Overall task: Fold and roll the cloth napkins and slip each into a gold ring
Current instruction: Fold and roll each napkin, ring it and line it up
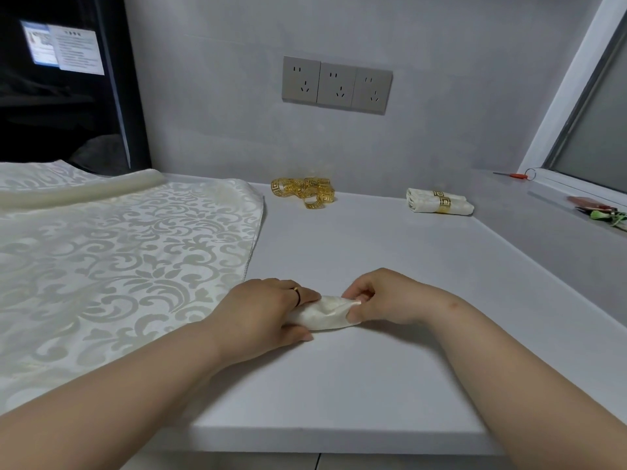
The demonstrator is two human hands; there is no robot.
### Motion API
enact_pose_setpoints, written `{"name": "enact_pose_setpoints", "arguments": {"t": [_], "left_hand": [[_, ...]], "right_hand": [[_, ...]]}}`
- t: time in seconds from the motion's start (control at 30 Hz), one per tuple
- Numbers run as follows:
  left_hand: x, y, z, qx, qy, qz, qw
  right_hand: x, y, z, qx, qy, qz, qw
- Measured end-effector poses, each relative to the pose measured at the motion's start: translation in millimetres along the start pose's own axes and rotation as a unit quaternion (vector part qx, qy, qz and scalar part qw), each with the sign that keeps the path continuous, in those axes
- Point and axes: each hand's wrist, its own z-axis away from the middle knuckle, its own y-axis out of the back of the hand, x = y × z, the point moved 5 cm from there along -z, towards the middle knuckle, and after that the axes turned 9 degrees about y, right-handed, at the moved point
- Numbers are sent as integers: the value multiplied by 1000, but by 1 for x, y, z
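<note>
Rings (303, 192) at back, ringed napkins (438, 202) right, patterned cloth (118, 252) left.

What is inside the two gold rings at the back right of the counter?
Rolled napkins, one through each of the gold rings, ends sticking out on both sides. The bands cover the middle of each roll, so the folds there cannot be seen.

two ringed napkins (424, 200) (touching), three sockets (337, 84)

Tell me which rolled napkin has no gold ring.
The napkin held by the left hand and right hand; the rolls at the back right wear gold rings.
</note>
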Motion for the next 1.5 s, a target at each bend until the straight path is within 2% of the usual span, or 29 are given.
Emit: {"name": "enact_pose_setpoints", "arguments": {"t": [0.13,0.4,0.6,0.67,0.73,0.8,0.87,0.97,1.2,1.4,1.5], "left_hand": [[1,3,-2,14,8,5,1000],[17,-8,-35,-16,39,-29,999],[1,-10,-53,-3,72,-5,997],[-10,-10,-60,1,93,12,996],[-22,-9,-65,11,108,30,994],[-36,-10,-70,17,134,69,988],[-49,-12,-73,23,156,110,981],[-61,-17,-76,30,172,150,973],[-70,-27,-77,15,182,204,962],[-72,-25,-78,28,199,209,957],[-73,-25,-77,27,207,210,955]], "right_hand": [[-1,1,-3,22,-1,4,1000],[7,2,-7,106,21,21,994],[11,12,-16,72,60,-57,994],[13,26,-32,93,61,-103,989],[21,43,-56,146,56,-142,978],[36,57,-92,199,36,-95,975],[48,65,-132,213,12,-5,977],[55,65,-191,197,19,100,975],[49,54,-275,164,47,199,965],[51,61,-293,223,86,159,958],[56,68,-291,270,79,108,953]]}}
